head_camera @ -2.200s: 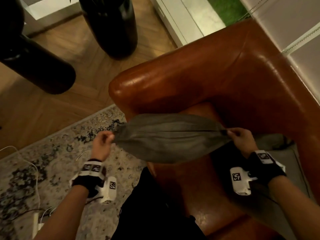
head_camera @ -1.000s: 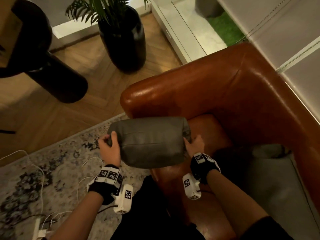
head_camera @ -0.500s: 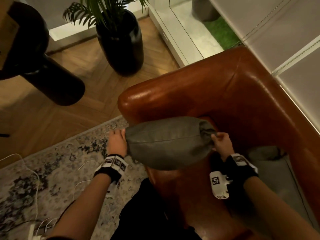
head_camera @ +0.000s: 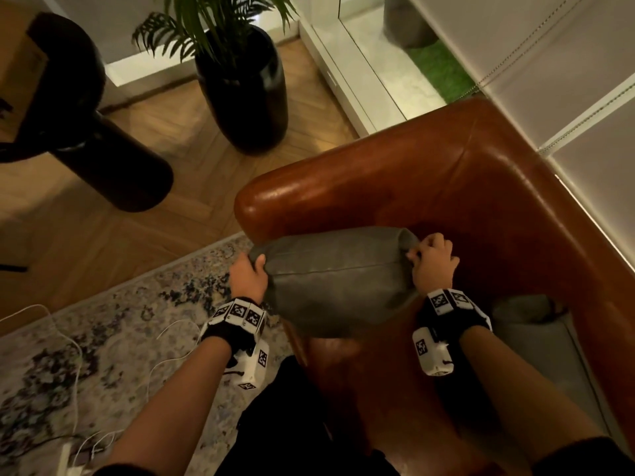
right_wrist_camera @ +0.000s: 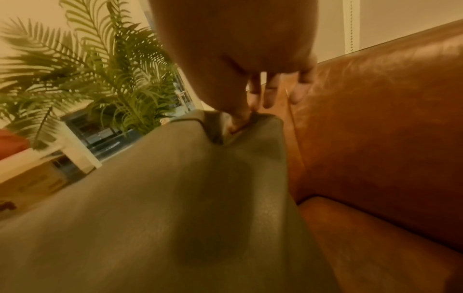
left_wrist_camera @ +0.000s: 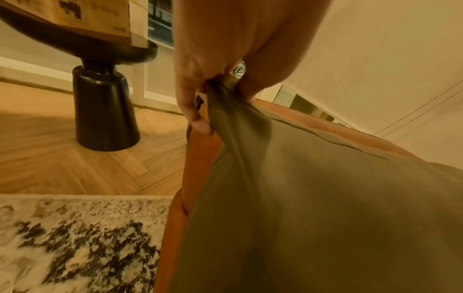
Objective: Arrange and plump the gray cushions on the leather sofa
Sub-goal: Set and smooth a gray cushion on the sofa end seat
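Observation:
A gray cushion (head_camera: pixel 338 280) hangs in the air over the corner seat of the brown leather sofa (head_camera: pixel 429 187), just inside its armrest. My left hand (head_camera: pixel 248 276) pinches the cushion's left corner (left_wrist_camera: pixel 220 89), thumb over the top. My right hand (head_camera: pixel 433 262) pinches the right corner (right_wrist_camera: pixel 238 123) between thumb and forefinger, the other fingers loose. The cushion (right_wrist_camera: pixel 175 208) bulges between both hands. A second gray cushion (head_camera: pixel 536 324) lies on the seat to the right, partly hidden behind my right forearm.
A tall black planter with a palm (head_camera: pixel 244 80) stands on the wood floor beyond the armrest. A black pedestal side table (head_camera: pixel 86 132) is at the left. A patterned rug (head_camera: pixel 103 355) with white cables (head_camera: pixel 68 338) lies at the lower left. Roller blinds (head_camera: pixel 549 63) hang behind the sofa.
The cushion was stretched flat, then squeezed inward, and is now held by its corners again. Both hands have shifted slightly right toward the sofa corner.

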